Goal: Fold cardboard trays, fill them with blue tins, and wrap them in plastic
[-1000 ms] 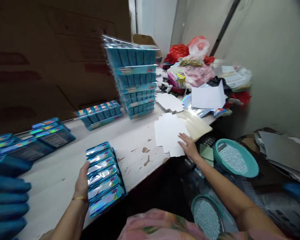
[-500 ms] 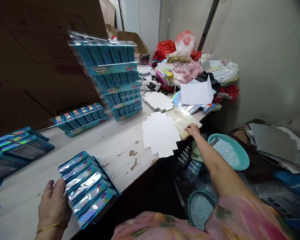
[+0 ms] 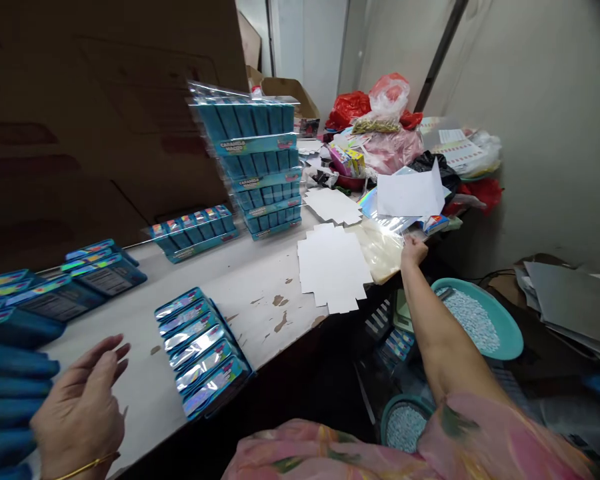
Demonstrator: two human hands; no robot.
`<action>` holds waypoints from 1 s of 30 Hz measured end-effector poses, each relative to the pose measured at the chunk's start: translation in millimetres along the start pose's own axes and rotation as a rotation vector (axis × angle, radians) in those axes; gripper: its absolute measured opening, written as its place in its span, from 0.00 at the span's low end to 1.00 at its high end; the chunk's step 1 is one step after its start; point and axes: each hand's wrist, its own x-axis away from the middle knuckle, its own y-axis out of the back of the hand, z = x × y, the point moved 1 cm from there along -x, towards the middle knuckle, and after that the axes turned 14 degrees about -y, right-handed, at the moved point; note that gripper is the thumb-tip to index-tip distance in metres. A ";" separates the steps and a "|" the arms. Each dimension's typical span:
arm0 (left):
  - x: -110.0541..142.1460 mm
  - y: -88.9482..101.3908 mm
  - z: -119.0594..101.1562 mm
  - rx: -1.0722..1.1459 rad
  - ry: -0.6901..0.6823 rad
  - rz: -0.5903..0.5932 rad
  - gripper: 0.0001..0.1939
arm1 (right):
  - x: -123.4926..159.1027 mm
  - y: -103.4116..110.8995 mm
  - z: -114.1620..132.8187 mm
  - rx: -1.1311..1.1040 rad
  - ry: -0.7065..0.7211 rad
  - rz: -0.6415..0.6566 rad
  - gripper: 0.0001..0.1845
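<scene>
My left hand (image 3: 83, 407) is at the lower left, fingers apart and holding nothing. To its right, apart from it, a display tray (image 3: 240, 347) packed with a row of shiny blue small boxes (image 3: 197, 343) rests near the table's front edge. At the right end of the table, my right hand (image 3: 414, 250) pinches the edge of a clear plastic bag (image 3: 391, 230) over a yellowish stack of plastic bags (image 3: 375, 252). Beside that stack lie flat white die-cut cardboard blanks (image 3: 333, 267), with more blanks (image 3: 333, 204) behind them.
Plastic-wrapped filled trays (image 3: 260, 173) are piled at the back, with one more wrapped tray (image 3: 195, 233) to their left. Blue boxes (image 3: 10, 400) line the left side. Bags and papers (image 3: 380, 147) crowd the far end. Teal basins (image 3: 510, 333) of pale pellets stand below the table.
My left hand has moved away from the filled tray. My right hand has shifted from the stack's near corner towards its far right edge, raising a plastic bag. The view has turned left.
</scene>
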 end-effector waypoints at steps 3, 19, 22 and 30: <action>19.0 -8.7 -40.9 0.082 -0.064 0.172 0.12 | 67.1 4.4 53.7 -0.230 0.342 -0.011 0.17; 18.8 -35.2 -71.2 -0.467 -0.671 0.283 0.29 | 316.9 -1.9 159.9 0.020 1.366 0.469 0.21; 18.4 -31.7 -67.2 -0.515 -0.669 0.267 0.20 | 327.0 2.3 170.9 0.086 1.391 0.525 0.23; -4.6 -1.3 -47.8 -0.451 -0.620 0.068 0.13 | 324.4 19.1 168.4 0.264 1.329 0.539 0.14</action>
